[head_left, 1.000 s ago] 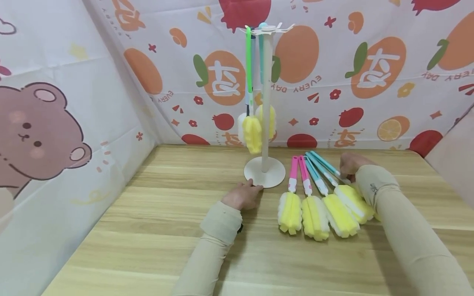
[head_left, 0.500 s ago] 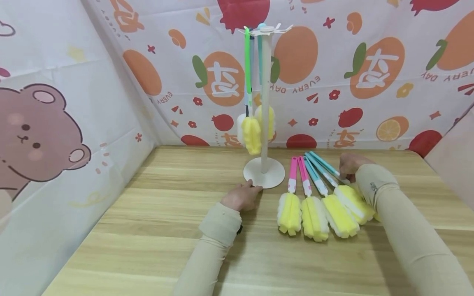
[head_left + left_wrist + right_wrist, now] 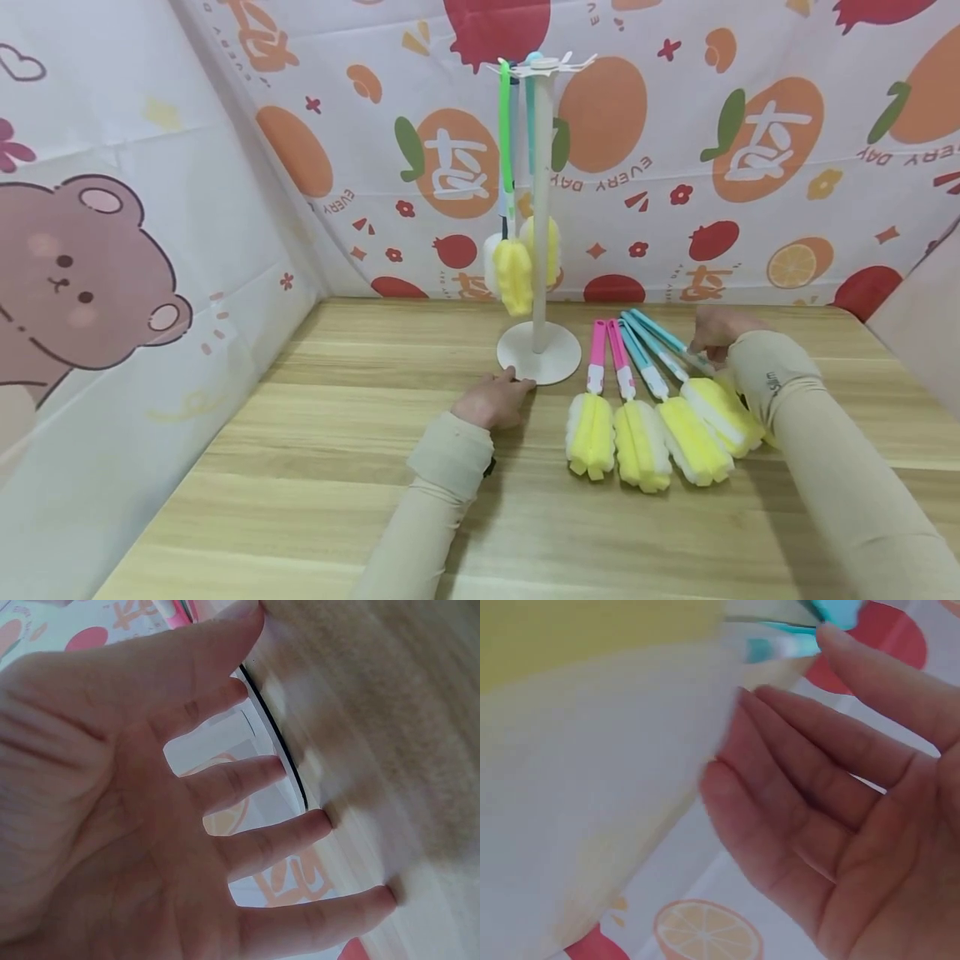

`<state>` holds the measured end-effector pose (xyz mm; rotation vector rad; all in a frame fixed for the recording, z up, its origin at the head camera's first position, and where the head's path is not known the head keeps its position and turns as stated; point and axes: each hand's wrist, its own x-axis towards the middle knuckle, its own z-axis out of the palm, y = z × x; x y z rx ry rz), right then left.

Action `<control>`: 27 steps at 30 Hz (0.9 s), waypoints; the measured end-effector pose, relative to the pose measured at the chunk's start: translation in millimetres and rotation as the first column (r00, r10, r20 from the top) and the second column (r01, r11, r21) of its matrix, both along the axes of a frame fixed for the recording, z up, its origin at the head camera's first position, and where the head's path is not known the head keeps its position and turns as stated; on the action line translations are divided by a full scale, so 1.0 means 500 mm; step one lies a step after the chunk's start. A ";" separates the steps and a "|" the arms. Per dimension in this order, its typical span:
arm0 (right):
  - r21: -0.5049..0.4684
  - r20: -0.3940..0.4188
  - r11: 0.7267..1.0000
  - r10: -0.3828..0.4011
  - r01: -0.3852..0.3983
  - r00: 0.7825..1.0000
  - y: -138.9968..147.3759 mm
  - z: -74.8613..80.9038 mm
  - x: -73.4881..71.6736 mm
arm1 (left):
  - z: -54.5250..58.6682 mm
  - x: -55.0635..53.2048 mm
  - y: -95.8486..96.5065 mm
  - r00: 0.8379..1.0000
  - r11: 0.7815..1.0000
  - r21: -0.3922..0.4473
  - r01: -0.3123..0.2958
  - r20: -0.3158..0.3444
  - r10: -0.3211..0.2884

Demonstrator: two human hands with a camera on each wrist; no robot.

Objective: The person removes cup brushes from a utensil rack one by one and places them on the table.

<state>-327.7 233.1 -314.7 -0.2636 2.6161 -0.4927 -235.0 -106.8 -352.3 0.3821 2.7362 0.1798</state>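
On the wooden table, the fingertips of my left hand (image 3: pixel 491 400) touch the front edge of the white round base (image 3: pixel 551 367) of a hanging stand. In the left wrist view the fingers (image 3: pixel 259 844) are straight and spread. My right hand (image 3: pixel 718 335) is low at the right end of a row of sponge bottle brushes, by a teal-handled brush (image 3: pixel 660 329) whose sponge is mostly hidden under the sleeve. In the right wrist view the fingers are relaxed, thumb apart, fingertips beside a blurred yellow-and-white sponge (image 3: pixel 607 735). Nothing shows gripped there.
Two pink-handled brushes (image 3: pixel 597 358) and more teal-handled ones lie fanned out, yellow-and-white sponges toward me. From the stand's top hooks hang a green-handled brush (image 3: pixel 514 275), a dark-handled one and a teal-handled one. A fruit-print cloth (image 3: pixel 675 183) rises behind the table.
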 end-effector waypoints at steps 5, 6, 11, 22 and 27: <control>-0.032 -0.138 0.999 0.015 -0.020 0.990 -0.003 0.017 -0.002 | -0.002 -0.002 0.000 1.000 1.000 0.003 -0.001 0.011 0.001; -0.057 -0.165 0.998 0.011 -0.021 0.986 -0.003 0.020 -0.003 | -0.002 -0.002 0.000 1.000 1.000 0.004 -0.004 0.014 0.004; -0.181 -0.257 0.983 -0.029 -0.018 0.966 -0.009 0.031 -0.004 | 0.001 -0.001 -0.002 0.999 1.000 0.015 -0.018 0.027 0.017; -0.251 -0.412 0.968 -0.084 -0.024 0.907 -0.031 0.040 0.000 | -0.001 -0.004 -0.001 1.000 1.000 0.000 -0.003 0.011 0.003; -0.289 -0.444 0.957 -0.149 0.017 0.883 -0.042 0.045 0.004 | -0.001 -0.005 0.000 1.000 1.000 -0.014 0.004 0.010 -0.004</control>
